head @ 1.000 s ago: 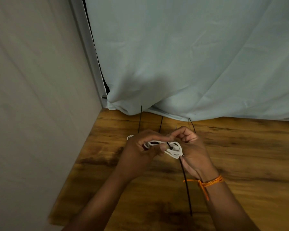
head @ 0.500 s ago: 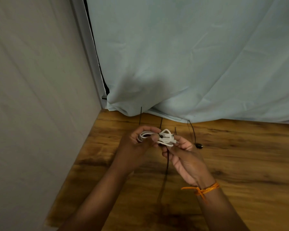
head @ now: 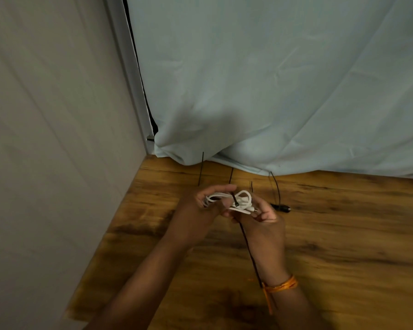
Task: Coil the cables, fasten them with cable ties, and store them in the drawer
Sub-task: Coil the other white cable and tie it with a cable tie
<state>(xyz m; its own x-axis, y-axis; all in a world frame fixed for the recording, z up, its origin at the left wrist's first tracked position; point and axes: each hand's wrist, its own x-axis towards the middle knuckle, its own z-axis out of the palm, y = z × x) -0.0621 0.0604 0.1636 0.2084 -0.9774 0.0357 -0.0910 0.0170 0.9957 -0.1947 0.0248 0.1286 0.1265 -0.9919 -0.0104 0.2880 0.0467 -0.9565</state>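
A small coil of white cable [head: 241,201] is held above the wooden table [head: 343,234] between both hands. A black cable tie [head: 235,200] is looped around the coil's middle, and its long tail [head: 248,248] hangs down toward my right wrist. My left hand [head: 200,210] grips the coil's left side with curled fingers. My right hand [head: 265,222] grips the right side of the coil from below. The drawer is not in view.
Several loose black cable ties [head: 201,170] lie on the table near the pale blue curtain [head: 272,91]. A thin black cable with a plug [head: 281,207] lies just right of my hands. A grey wall [head: 45,139] closes the left side.
The hands turned the coil so the tie's loop now faces up and its tail hangs toward my right wrist. The black plug to the right came into view as the right hand shifted.
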